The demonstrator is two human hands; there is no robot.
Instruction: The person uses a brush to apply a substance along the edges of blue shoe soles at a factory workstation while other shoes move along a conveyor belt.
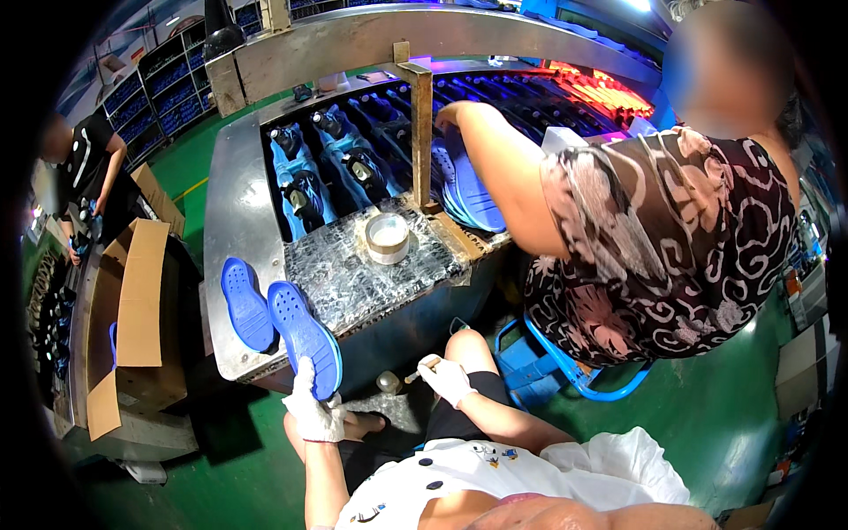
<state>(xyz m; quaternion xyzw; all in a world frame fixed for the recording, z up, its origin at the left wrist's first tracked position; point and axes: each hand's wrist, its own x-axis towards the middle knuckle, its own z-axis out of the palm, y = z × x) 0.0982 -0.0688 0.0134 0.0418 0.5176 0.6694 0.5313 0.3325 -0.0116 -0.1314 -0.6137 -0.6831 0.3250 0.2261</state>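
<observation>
The person's left hand [315, 413], in a white glove, held one end of a blue shoe sole [300, 322]. The thumb lay on top and the fingers were bent at the side, gripping it. The sole was at the near corner of a shiny metal table [231, 199]; it was hard to tell if it touched the metal. A second blue sole [246, 305] lay flat just beside it.

The right hand [449, 382], also in a white glove, was down over the person's lap. Its fingers were closed around a small tan tool [429, 361]. A little round pot [388, 382] was near that hand.

On the table was a board with a marble look [340, 274], and a round white tub [387, 237] stood on it. Behind the board were rows of blue and black shoe parts [300, 181]. To the right, a co-worker [654, 238] sat on a blue stool [579, 375] and reached an arm past a stack of blue soles [473, 190].
</observation>
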